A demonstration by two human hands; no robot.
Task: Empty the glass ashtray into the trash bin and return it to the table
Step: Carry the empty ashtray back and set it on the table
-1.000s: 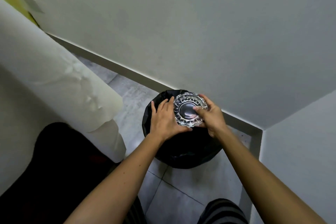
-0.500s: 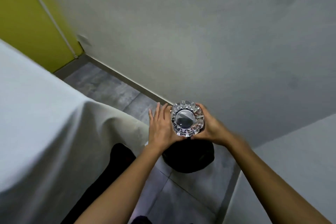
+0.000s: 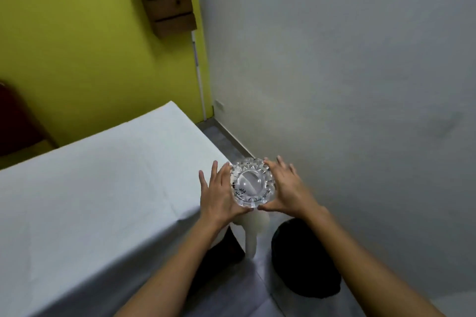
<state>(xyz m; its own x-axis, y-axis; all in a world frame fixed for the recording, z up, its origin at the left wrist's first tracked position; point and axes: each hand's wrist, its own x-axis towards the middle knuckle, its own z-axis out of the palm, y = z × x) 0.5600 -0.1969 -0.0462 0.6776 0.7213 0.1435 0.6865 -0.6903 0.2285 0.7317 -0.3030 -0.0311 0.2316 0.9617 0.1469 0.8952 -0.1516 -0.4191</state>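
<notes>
The round cut-glass ashtray point(image 3: 253, 183) is held in the air between the left hand point(image 3: 219, 194) and right hand point(image 3: 286, 189), palms pressed against its sides, beside the white-clothed surface point(image 3: 103, 188) corner, above the black trash bin point(image 3: 306, 262).

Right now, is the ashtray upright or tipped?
Upright: the ashtray shows its bowl to the camera, held level between left hand and right hand.

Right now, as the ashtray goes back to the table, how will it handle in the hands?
The glass ashtray looks thick and cut, so probably heavy for its size and breakable if dropped. Its faceted rim likely gives the left hand and right hand decent purchase. Broad and low, it should sit steadily on the table.
</notes>
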